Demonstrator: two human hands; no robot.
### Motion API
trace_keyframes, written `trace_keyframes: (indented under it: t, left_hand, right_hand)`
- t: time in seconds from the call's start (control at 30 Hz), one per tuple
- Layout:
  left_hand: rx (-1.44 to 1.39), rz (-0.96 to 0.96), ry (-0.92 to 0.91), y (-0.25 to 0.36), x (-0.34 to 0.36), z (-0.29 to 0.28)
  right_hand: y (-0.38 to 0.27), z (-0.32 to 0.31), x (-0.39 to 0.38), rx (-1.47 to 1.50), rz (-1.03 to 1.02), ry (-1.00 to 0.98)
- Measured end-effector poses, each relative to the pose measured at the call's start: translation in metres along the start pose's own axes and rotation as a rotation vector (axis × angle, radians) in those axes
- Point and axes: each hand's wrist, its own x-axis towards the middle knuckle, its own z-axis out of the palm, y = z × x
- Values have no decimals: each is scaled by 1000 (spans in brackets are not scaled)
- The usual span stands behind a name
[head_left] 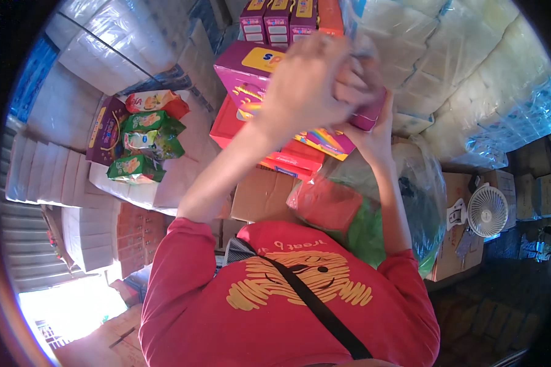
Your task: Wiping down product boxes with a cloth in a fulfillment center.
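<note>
A purple carton (pixel 242 68) with a yellow label and rainbow print lies tilted before me, on top of red boxes (pixel 226 125). My left hand (pixel 309 82) reaches across its top to the right end, fingers curled in and partly blurred. Whatever those fingers hold, if anything, is hidden. At the carton's lower right corner my right hand (pixel 374 136) grips the edge, thumb side up. Both hands nearly meet there, and the left one covers much of the label.
More purple boxes (pixel 277 24) stand behind. Green and red snack packs (pixel 144 144) sit in an open purple box on white packs at left. Plastic-wrapped white bundles (pixel 459 61) rise at right. Near me are a clear bag (pixel 419 183) and a white fan (pixel 488 211).
</note>
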Motion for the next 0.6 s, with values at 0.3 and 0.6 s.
trace_keyframes:
  t: [0.3, 0.6]
  left_hand:
    - [-259, -195, -122, -48, 25, -22]
    - [-70, -498, -82, -132, 41, -92]
  right_hand:
    - [2, -32, -3, -573, -146, -92]
    - [3, -30, -10, -80, 123, -147]
